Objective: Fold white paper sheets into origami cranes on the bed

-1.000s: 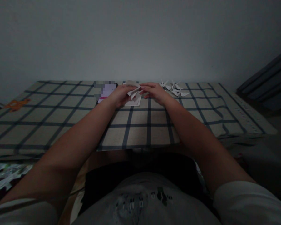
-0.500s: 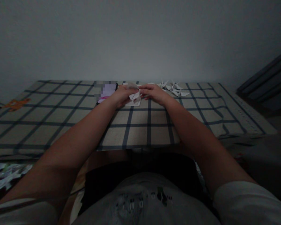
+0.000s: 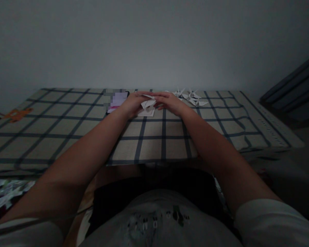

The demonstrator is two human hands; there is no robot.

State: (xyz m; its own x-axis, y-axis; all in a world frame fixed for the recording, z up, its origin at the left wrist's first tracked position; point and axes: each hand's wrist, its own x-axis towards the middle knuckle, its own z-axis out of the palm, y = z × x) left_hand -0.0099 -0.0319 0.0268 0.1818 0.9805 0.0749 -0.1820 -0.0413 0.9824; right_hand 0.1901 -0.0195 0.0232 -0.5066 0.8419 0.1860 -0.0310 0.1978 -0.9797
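Dim light. Orange scrap (image 3: 17, 114) near left edge of checked cloth (image 3: 67, 130). Phone (image 3: 117, 100), screen lit, close to far edge. Just right of it, left hand (image 3: 132, 104), fingers pinched on folded paper (image 3: 147, 102). Folded paper held a little above the cloth, mid far edge, over a flat white sheet (image 3: 147, 113). Right hand (image 3: 168, 100) meeting it from the other side, fingertips closed on the same piece. Cluster of small paper cranes (image 3: 192, 96) beyond, toward far right corner.

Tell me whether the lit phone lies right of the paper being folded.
No, the lit black phone lies left of the folded white paper, beside the left hand.
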